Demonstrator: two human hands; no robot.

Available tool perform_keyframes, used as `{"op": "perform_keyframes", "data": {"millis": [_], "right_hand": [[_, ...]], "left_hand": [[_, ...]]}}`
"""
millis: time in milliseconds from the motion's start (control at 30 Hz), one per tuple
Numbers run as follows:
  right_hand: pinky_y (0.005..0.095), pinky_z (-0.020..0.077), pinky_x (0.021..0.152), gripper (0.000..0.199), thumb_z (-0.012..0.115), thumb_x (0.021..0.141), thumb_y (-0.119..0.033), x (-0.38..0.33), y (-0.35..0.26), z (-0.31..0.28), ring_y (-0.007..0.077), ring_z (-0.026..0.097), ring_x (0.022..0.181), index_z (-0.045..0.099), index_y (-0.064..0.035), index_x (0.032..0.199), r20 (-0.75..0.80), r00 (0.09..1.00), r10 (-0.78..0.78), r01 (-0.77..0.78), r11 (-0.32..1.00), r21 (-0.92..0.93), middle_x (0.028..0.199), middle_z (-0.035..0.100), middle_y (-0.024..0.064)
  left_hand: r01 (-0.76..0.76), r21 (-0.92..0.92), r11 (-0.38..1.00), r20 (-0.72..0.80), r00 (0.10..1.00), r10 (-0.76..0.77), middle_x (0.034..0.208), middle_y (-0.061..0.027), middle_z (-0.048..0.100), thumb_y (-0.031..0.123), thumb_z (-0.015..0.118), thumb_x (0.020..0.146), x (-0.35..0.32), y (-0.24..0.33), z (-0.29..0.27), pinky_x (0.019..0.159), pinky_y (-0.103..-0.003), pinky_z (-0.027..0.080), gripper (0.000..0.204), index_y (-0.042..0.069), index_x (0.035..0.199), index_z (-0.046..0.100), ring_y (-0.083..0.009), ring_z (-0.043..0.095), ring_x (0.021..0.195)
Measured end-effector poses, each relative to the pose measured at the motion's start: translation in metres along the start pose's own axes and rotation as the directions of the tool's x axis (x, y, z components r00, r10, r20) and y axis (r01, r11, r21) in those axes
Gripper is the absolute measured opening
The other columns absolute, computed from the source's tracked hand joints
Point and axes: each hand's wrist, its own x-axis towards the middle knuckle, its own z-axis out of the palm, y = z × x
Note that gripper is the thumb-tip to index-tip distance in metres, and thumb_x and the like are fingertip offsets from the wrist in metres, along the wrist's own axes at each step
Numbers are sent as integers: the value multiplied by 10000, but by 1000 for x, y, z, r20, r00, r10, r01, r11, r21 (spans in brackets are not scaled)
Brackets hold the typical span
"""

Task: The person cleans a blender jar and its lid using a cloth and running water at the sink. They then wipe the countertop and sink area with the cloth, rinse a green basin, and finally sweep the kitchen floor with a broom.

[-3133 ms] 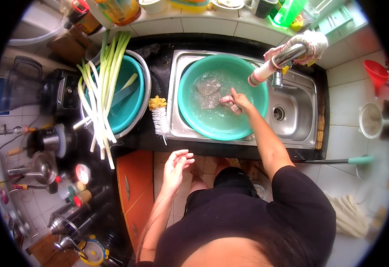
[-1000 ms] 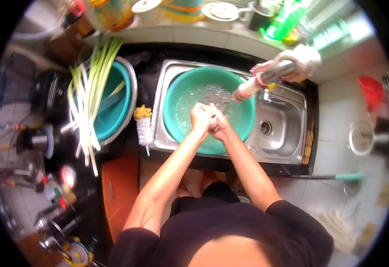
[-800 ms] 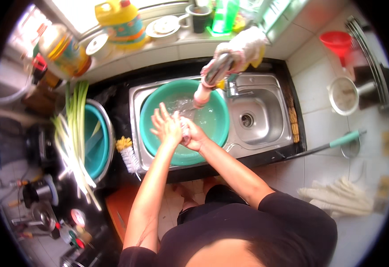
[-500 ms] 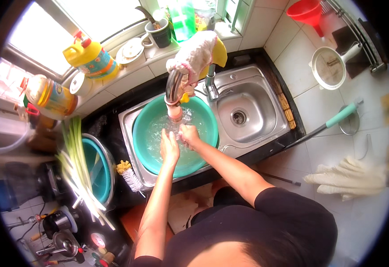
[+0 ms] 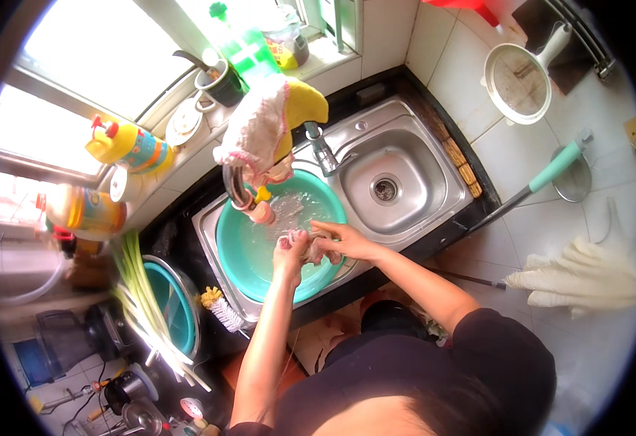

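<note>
Over the near right rim of a green plastic basin (image 5: 225, 251), my two hands are close together. My left hand (image 5: 287, 256) is closed around a pale pinkish, wet, limp thing (image 5: 315, 248), whose kind I cannot make out. My right hand (image 5: 348, 241) grips its other side, with some fingers lying over it. Rippled water (image 5: 263, 254) stands in the basin. Above it hangs a tap spout (image 5: 261, 212) with a pinkish end; a white cloth with pink edging (image 5: 256, 123) drapes over the pipe.
Right of the basin is a steel sink bowl (image 5: 423, 182). Spring onions (image 5: 151, 312) lie across another green tub (image 5: 180, 341) at left, near a white brush (image 5: 223, 312). A yellow bottle (image 5: 133, 149) and a mug (image 5: 223, 83) stand on the sill. A strainer (image 5: 518, 83) hangs at right.
Both hands have come back from beneath the spout toward the basin's near right rim. The pale limp thing now shows between them. The whole view has shifted slightly.
</note>
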Motion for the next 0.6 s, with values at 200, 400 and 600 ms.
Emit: {"op": "perform_keyframes", "data": {"millis": [200, 400, 600], "right_hand": [[234, 495, 733, 273, 560, 825, 6, -24, 15, -63, 79, 595, 833, 592, 21, 1096, -177, 968, -179, 202, 972, 119, 939, 651, 54], [226, 483, 755, 165, 468, 871, 46, -25, -56, -159, 76, 580, 853, 592, -41, 938, -524, 723, -451, 429, 887, -172, 935, 614, 24], [427, 348, 1013, 303, 575, 816, -150, 54, -54, -284, 301, 469, 1191, 620, -122, 1114, -342, 509, -789, -163, 302, -939, 1240, 562, 119]], "left_hand": [[11, 183, 983, 142, 989, -37, 972, -29, 607, 344, 590, 903, 11, 11, 59, 780, -300, 452, 295, 76, 1021, 557, -121, 570, 889], [37, 298, 954, 131, 988, -79, 1168, -103, 589, 227, 553, 920, -16, 29, 58, 847, -318, 453, 330, 42, 1190, 514, -201, 577, 1026], [159, 362, 919, -39, 987, -156, 1103, -107, 620, 172, 538, 920, -39, 6, 5, 816, -311, 471, 289, 10, 1159, 520, -201, 612, 956]]}}
